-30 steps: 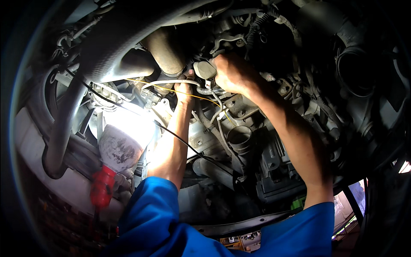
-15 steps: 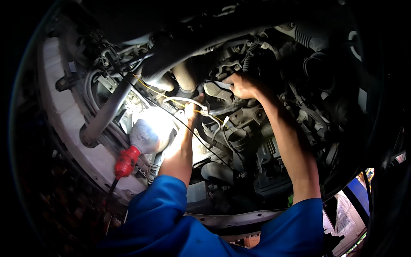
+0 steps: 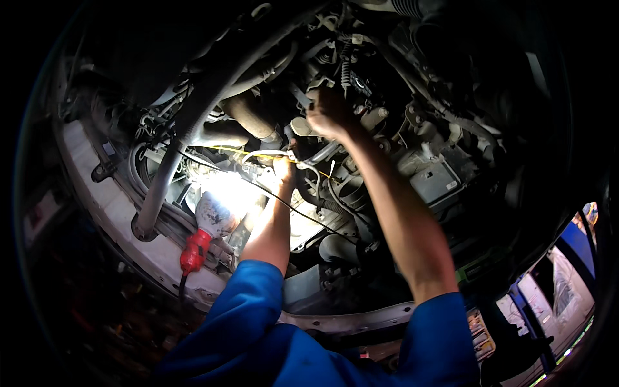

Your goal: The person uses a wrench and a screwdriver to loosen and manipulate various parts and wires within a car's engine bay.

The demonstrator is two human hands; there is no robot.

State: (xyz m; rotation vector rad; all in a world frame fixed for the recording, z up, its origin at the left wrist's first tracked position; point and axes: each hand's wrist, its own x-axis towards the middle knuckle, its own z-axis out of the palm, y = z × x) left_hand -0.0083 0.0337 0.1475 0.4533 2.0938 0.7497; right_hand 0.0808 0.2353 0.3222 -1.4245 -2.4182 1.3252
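My left hand [image 3: 284,168] reaches into a car's engine bay beside a thin white hose [image 3: 261,153] and a yellow wire [image 3: 225,149]. Its fingers look closed, one tip pointing up, but what they grip is hidden. Farther in and to the right, my right hand [image 3: 327,116] is closed in a fist. From its left side sticks out a flat grey metal piece [image 3: 300,97], whose kind I cannot make out. Below that fist sits a rounded pale part [image 3: 300,126]. A thin black cable [image 3: 284,197] crosses in front of my left forearm.
A lit work lamp with a red handle [image 3: 195,250] rests on the left, glaring near my left forearm. A thick grey bar [image 3: 158,190] rises beside it. The pale body edge [image 3: 93,164] curves along the left. A black box [image 3: 438,180] lies right of my right forearm.
My right hand has moved left and farther in, and the flat metal piece now shows at its fist. The view has shifted. My left hand stays by the white hose.
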